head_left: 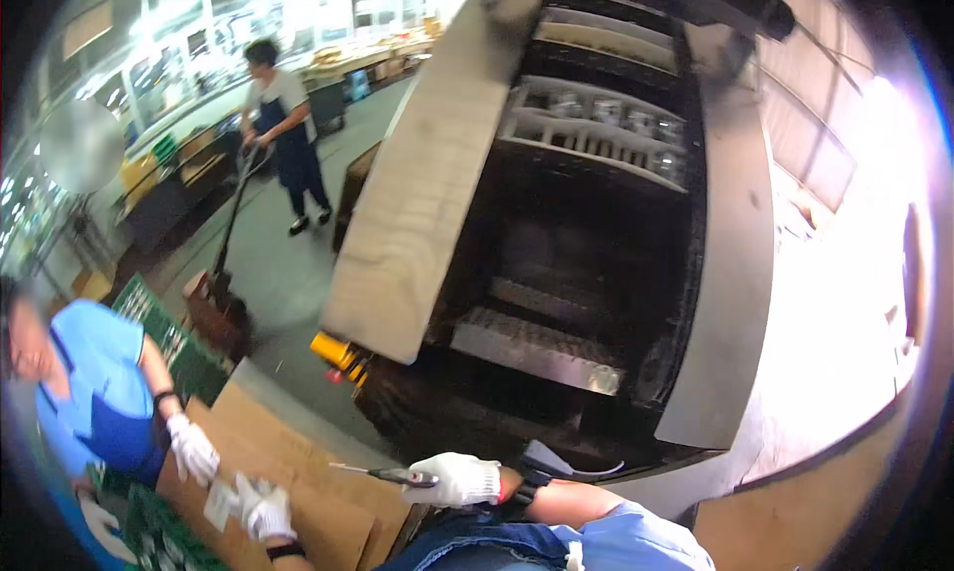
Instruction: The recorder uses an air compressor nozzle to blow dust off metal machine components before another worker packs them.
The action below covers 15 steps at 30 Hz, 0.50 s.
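My right hand [452, 480], in a white knit glove, is closed around the dark handle of a screwdriver-like tool [397, 476]. Its thin pale shaft points left. My left hand [263, 511], also gloved, is over brown cardboard [323, 501] at the lower left. A small whitish card or flat bag [220, 505] is at its fingertips, apparently pinched; blur hides the exact grip. Just beyond the card is a co-worker's gloved hand [192, 450], close to it but seemingly apart.
A large machine [556, 233] with an open dark bay and pale side panels stands ahead. The co-worker in blue [104, 392] is at the left beside green crates [174, 342]. Farther back, another person [283, 124] holds a pallet jack's handle [237, 208].
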{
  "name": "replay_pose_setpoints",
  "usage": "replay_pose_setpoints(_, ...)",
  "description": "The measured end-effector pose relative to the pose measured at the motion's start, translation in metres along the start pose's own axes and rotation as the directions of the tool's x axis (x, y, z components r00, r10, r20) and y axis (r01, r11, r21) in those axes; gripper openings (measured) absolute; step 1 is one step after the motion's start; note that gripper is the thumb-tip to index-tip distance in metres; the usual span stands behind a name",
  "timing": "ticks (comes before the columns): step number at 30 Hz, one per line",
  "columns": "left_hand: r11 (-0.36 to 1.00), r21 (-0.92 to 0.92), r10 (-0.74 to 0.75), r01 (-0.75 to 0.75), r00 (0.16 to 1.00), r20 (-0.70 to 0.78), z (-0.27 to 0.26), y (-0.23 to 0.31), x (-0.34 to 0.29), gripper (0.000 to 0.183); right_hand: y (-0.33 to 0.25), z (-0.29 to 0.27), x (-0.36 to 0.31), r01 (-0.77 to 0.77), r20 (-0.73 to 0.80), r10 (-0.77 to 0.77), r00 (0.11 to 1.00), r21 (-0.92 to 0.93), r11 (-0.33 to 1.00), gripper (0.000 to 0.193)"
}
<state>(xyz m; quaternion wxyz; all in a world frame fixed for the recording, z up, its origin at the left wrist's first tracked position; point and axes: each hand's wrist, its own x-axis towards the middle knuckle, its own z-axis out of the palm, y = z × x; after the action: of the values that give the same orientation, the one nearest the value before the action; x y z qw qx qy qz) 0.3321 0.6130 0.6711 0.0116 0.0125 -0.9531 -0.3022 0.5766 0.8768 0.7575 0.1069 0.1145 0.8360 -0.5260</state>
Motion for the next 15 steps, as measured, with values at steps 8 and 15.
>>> replay_pose_setpoints(8,0.869,0.139,0.470,-0.475,0.880,0.069,0.024,0.129,0.010,0.077,0.012,-0.156,-0.196,0.029,-0.743,0.583,0.329,0.625,0.780,0.022)
replay_pose_setpoints(15,-0.200,-0.355,0.956,-0.913,-0.103,-0.276,0.089,0.489,-0.155,0.051,0.088,-0.174,-0.285,-0.026,-0.802,0.597,-0.021,0.597,0.802,0.014)
